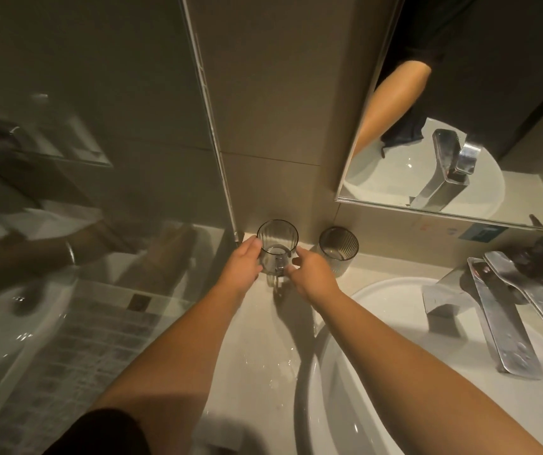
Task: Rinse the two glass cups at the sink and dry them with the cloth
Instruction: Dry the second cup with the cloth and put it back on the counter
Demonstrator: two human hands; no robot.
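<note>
A ribbed glass cup [277, 242] stands upright at the back of the counter, near the wall corner. My left hand [242, 262] curls round its left side and my right hand [312, 270] holds its right side near the base. The second glass cup [339, 247] stands upright just to the right, untouched. No cloth can be picked out for sure; a pale shape at the bottom edge is too dim to tell.
The white sink basin [378, 297] lies to the right, with the chrome faucet [493, 310] behind it. A mirror [460, 110] hangs above the counter. A glass panel [99, 192] closes off the left side. Water drops sit on the counter [263, 356].
</note>
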